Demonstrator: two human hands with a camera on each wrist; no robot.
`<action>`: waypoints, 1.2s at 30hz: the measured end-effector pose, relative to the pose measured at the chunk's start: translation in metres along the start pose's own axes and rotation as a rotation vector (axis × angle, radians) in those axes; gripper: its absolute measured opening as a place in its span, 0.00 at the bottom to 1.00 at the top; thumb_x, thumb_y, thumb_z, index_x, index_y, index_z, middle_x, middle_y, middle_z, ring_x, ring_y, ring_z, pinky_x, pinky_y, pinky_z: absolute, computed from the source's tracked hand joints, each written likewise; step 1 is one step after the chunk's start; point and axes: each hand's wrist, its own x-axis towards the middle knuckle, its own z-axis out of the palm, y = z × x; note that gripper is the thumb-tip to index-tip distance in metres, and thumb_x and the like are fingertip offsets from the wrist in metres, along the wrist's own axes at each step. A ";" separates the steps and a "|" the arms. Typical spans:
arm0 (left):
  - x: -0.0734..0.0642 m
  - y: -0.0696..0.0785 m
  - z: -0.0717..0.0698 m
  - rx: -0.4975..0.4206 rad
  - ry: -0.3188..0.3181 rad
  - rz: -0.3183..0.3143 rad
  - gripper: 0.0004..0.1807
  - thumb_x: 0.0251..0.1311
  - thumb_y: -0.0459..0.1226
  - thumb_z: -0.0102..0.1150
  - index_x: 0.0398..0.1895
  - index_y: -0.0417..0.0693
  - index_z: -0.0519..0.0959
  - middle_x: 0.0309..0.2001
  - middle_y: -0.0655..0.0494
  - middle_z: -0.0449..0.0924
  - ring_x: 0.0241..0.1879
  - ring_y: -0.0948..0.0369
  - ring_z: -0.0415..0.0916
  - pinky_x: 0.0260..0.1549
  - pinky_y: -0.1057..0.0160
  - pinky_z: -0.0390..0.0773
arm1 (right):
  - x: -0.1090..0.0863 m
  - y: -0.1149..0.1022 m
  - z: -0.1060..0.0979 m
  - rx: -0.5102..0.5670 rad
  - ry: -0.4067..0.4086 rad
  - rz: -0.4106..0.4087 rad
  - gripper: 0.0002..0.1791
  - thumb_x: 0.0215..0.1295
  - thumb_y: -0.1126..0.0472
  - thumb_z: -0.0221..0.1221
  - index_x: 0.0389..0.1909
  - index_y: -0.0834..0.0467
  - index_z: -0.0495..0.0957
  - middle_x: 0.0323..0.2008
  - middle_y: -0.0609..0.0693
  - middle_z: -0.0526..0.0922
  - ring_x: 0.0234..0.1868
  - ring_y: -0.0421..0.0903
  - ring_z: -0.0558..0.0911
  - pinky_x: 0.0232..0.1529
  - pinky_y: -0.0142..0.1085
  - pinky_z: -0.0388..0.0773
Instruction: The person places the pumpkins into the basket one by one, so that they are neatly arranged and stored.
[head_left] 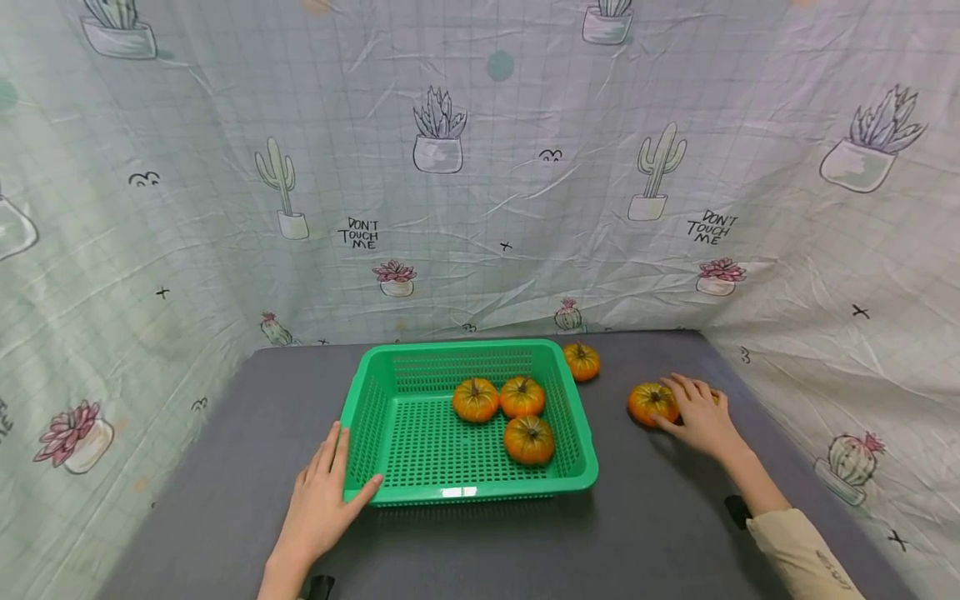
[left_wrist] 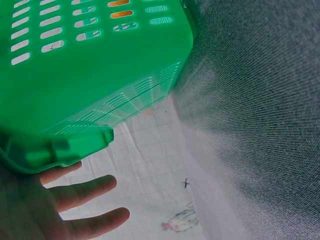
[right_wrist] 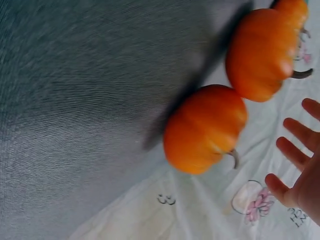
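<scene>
My left hand (head_left: 318, 496) rests at the near left corner of a green plastic basket (head_left: 480, 493), fingers straight along its side and thumb at the rim. In the left wrist view its fingers (left_wrist: 87, 192) extend beneath the basket's rim. My right hand (head_left: 705, 423) hovers at a small orange pumpkin (head_left: 645, 407), fingers spread and bent over it. Another pumpkin (head_left: 717, 397) is mostly hidden behind that hand. In the right wrist view the fingers (right_wrist: 300, 135) stand apart from a pumpkin (right_wrist: 205, 130) and its neighbour (right_wrist: 260, 55), both lying on the table.
Inside the basket sit three pumpkins (head_left: 529, 440), toward its right side. One more pumpkin (head_left: 582, 362) lies just outside the basket's far right corner. A dark grey table (head_left: 630, 533) carries everything, with a printed cloth (head_left: 495, 208) hanging around its back and sides.
</scene>
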 end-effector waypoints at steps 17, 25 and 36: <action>-0.003 0.002 0.003 0.001 0.020 0.007 0.47 0.55 0.59 0.49 0.68 0.38 0.49 0.69 0.41 0.44 0.63 0.40 0.53 0.48 0.34 0.60 | 0.008 0.018 0.013 -0.026 -0.101 0.028 0.50 0.43 0.35 0.61 0.62 0.62 0.59 0.58 0.63 0.65 0.57 0.62 0.58 0.49 0.67 0.45; -0.003 -0.001 0.002 -0.001 0.015 0.003 0.47 0.54 0.59 0.49 0.68 0.38 0.48 0.69 0.42 0.44 0.63 0.40 0.53 0.49 0.34 0.59 | 0.013 0.021 0.016 -0.025 -0.105 0.015 0.50 0.42 0.34 0.61 0.62 0.59 0.60 0.56 0.62 0.66 0.55 0.63 0.59 0.49 0.66 0.45; -0.001 0.000 0.002 -0.001 0.023 -0.001 0.47 0.54 0.60 0.49 0.68 0.39 0.48 0.69 0.41 0.44 0.63 0.40 0.53 0.48 0.34 0.60 | 0.018 0.026 0.021 -0.034 -0.120 -0.003 0.49 0.41 0.32 0.60 0.61 0.58 0.61 0.55 0.62 0.68 0.54 0.63 0.60 0.48 0.66 0.46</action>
